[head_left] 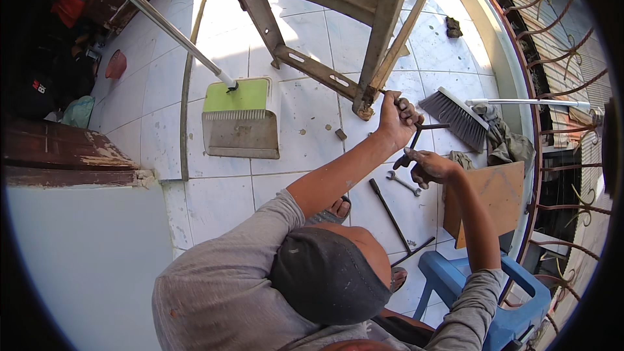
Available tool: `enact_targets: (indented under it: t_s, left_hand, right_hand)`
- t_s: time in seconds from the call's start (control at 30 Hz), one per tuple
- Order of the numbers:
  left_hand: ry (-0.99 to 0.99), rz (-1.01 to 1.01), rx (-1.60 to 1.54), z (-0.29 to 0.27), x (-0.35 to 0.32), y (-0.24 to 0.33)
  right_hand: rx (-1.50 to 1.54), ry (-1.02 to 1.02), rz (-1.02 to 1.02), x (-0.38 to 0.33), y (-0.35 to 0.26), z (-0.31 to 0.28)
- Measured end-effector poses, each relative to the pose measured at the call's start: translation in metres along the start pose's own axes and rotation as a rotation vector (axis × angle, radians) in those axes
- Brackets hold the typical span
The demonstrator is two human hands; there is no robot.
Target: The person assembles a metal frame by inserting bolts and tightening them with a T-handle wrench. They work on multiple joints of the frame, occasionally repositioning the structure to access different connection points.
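My left hand [398, 120] is closed round a dark three-armed wrench [434, 127] beside the foot of a weathered frame [380, 39]. One arm of the wrench points to the right, clear of the fingers. Just below, my right hand [432, 168] is closed at the wrench's lower arm; its grip is partly hidden. The wrench's end at the frame's foot is too small to make out. A slotted crossbar [315, 71] joins the frame's legs. Under my hands, an open-end wrench [404, 183] and a long black T-handle wrench [390, 214] lie on the tiles.
A green-and-grey dustpan [240, 117] with a long handle stands left. At right are a broom [458, 117], a grey cloth [510, 140], a wooden board [487, 198] and a blue plastic stool [448, 279]. A rusty railing [534, 156] edges the floor. A small block [340, 134] lies near the frame.
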State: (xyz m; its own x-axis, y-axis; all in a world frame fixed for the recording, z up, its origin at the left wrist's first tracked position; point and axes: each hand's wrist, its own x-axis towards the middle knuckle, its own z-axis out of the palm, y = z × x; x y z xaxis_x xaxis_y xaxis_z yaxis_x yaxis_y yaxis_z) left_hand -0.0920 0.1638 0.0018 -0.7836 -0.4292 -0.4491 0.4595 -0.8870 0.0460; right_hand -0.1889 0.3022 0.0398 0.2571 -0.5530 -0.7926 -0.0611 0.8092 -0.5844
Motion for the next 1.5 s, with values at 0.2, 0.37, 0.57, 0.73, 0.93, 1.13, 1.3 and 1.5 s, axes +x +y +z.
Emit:
enact_targets:
  t_s: [0.2, 0.37, 0.57, 0.73, 0.93, 1.13, 1.3, 1.5]
  left_hand:
    - [-0.087, 0.065, -0.026, 0.023, 0.006, -0.024]
    - [0.046, 0.096, -0.197, 0.036, 0.004, -0.023]
    - [0.15, 0.028, -0.261, 0.037, 0.004, -0.01]
    - [0.207, 0.042, 0.066, 0.023, 0.013, -0.007]
    - [0.116, 0.105, 0.084, 0.022, 0.016, -0.011]
    - [-0.079, 0.005, -0.142, 0.011, 0.018, -0.002]
    - [0.101, 0.113, -0.094, 0.028, 0.003, -0.01]
    - [0.075, 0.099, -0.172, 0.023, 0.012, 0.004]
  right_hand:
    - [0.28, 0.427, -0.38, 0.028, 0.02, -0.105]
    - [-0.298, 0.75, -0.414, -0.042, -0.053, -0.087]
    - [-0.091, 0.911, -0.879, -0.065, -0.056, 0.035]
    - [0.792, 0.406, -0.89, 0.005, 0.056, 0.071]
    - [0.541, 0.691, -0.446, -0.012, 0.035, 0.021]
    - [0.208, 0.543, -0.171, -0.005, 0.023, 0.046]
    - [0.275, 0.85, -0.392, 0.039, 0.019, -0.053]
    - [0.228, 0.831, -1.057, -0.017, -0.035, -0.056]
